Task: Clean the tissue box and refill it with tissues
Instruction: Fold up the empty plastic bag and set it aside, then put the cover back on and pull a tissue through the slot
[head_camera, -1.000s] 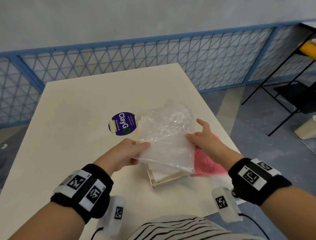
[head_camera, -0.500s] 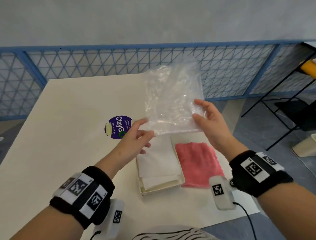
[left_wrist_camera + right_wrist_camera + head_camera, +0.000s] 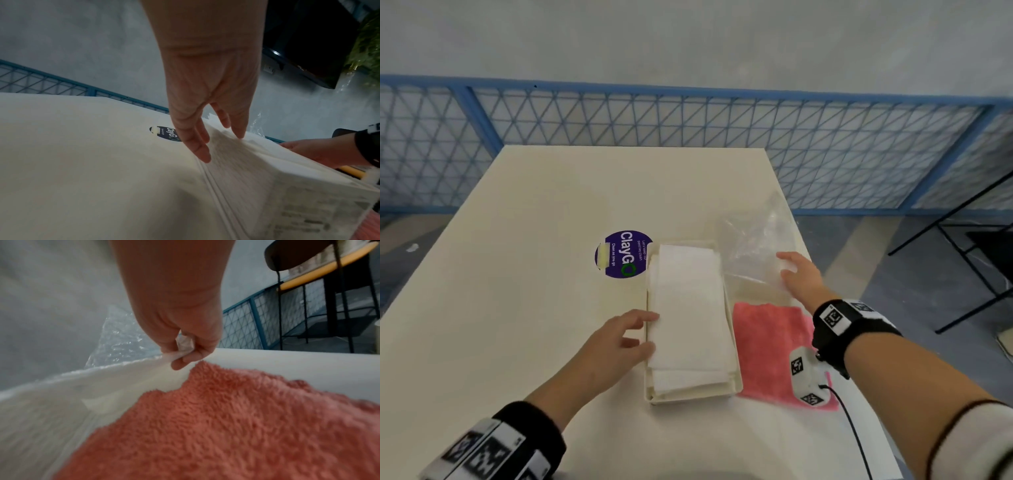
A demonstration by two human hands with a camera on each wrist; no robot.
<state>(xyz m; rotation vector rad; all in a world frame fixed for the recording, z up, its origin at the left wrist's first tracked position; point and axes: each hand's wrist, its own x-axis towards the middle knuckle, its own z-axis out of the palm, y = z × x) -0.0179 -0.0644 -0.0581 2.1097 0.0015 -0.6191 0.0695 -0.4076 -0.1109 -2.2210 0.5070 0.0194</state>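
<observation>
since the tissues (image 3: pixel 690 318) already sit in the tissue box (image 3: pixel 737 383), what's left turns on the box's long axis: it runs near to far down the middle of the table (image 3: pixel 517 308), with the stack standing proud of the rim.

left to right:
- purple round sticker (image 3: pixel 624 254) on the table, just off the box's far-left corner. flat, not an obstacle.
- left hand (image 3: pixel 616 346) at the box's left long side, about midway along. fingers (image 3: pixel 202 155) straight and relaxed, tips touching the stack's left edge, gripping nothing. this is the nearer hand for squaring or pressing the stack down, i'd say.
- box and stack: top sheets sit a bit skewed against the box walls, near end stepped. probably needs tamping before any lid goes on. no lid in view.
- pink cloth (image 3: pixel 770 353) flat on the table, just beside the box's right side, near half. right forearm crosses over it.
- right hand (image 3: pixel 799 277) further off, right of the box's far half, pinching a corner of the clear plastic wrapper (image 3: pixel 755 250); thumb and fingers curled on the film, clearest in the wrist view. wrapper lies far-right, close to the table edge, could slide off.

nothing sits between the left hand and the stack. right hand is busy until it drops the wrapper.
</observation>
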